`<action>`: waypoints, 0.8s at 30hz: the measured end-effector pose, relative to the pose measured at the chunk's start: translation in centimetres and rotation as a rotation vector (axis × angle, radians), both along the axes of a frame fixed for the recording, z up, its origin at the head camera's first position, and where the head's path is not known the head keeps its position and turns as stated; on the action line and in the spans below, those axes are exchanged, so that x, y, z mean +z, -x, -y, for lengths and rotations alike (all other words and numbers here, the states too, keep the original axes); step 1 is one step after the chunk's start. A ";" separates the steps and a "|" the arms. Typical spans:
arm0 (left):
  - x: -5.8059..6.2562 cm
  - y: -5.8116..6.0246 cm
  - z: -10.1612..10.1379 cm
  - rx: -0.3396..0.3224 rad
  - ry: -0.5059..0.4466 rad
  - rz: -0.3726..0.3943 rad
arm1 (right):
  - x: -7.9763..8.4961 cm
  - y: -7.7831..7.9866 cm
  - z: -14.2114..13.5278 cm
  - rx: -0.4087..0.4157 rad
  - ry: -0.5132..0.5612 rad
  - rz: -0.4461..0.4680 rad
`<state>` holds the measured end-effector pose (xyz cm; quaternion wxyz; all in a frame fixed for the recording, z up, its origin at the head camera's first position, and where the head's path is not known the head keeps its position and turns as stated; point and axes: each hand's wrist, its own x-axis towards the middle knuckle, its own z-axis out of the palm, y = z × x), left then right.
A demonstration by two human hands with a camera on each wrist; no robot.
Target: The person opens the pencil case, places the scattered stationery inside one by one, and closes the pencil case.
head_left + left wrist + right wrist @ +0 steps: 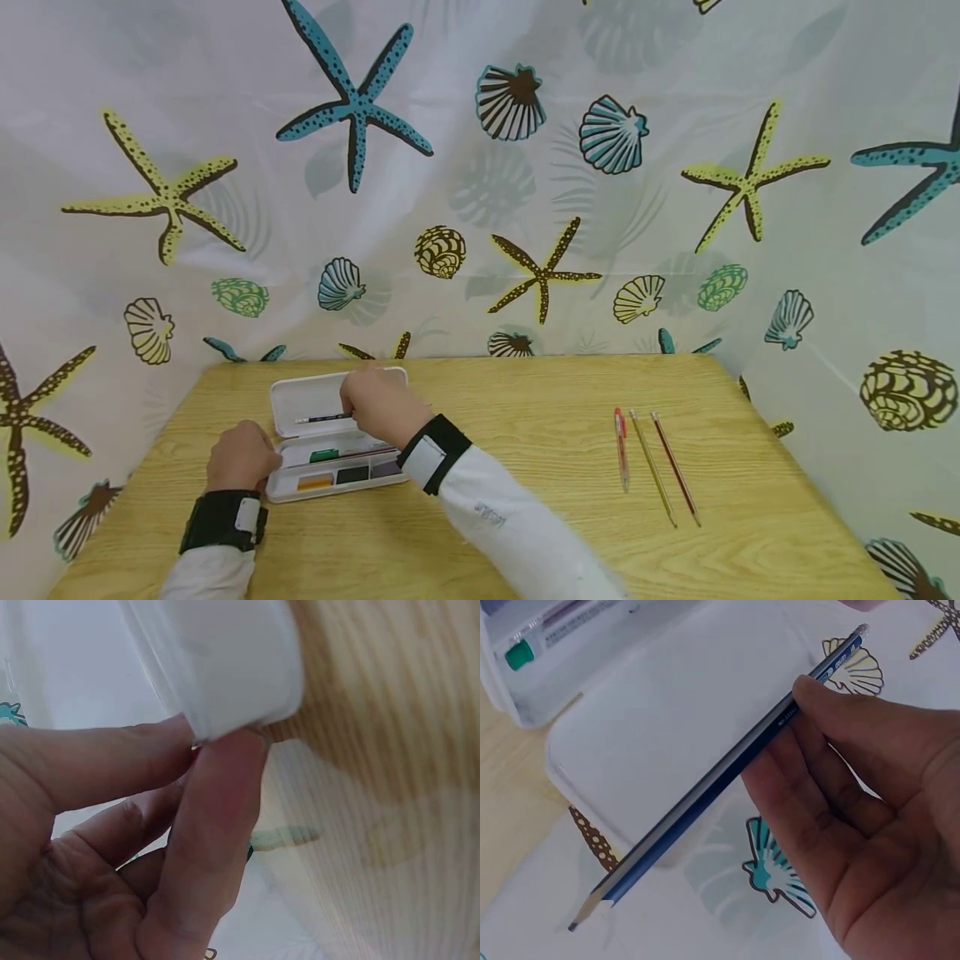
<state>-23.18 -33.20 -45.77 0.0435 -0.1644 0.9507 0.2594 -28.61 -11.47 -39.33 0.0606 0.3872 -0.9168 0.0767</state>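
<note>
A white pencil case (300, 398) lies on its long side to me at the table's left, lid folded back. My left hand (238, 458) is at its left end; in the left wrist view, thumb and index finger pinch the corner of the white case (244, 667). My right hand (382, 408) is above the lid and grips a dark blue, silver-striped pencil (682, 815) between thumb and fingers near its eraser end. Its sharpened tip points away from the palm. Inside the case lie a green-ended pen (324, 455) and an orange block (315, 482), with dark blocks beside it.
Toward the right of the wooden table (525, 467) lie a red pen (621, 450), a yellowish pencil (654, 467) and a dark red pencil (677, 471), roughly side by side. A shell-and-starfish printed cloth (465, 192) hangs behind the table and along its sides.
</note>
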 end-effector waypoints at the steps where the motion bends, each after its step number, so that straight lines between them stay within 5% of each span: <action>1: 0.0 0.0 0.0 -0.001 0.001 -0.002 | -0.2 0.0 0.2 0.000 -0.003 0.003; 24: 0.3 -0.1 -0.2 0.001 0.005 0.012 | -5.1 0.7 3.2 -0.016 -0.100 -0.026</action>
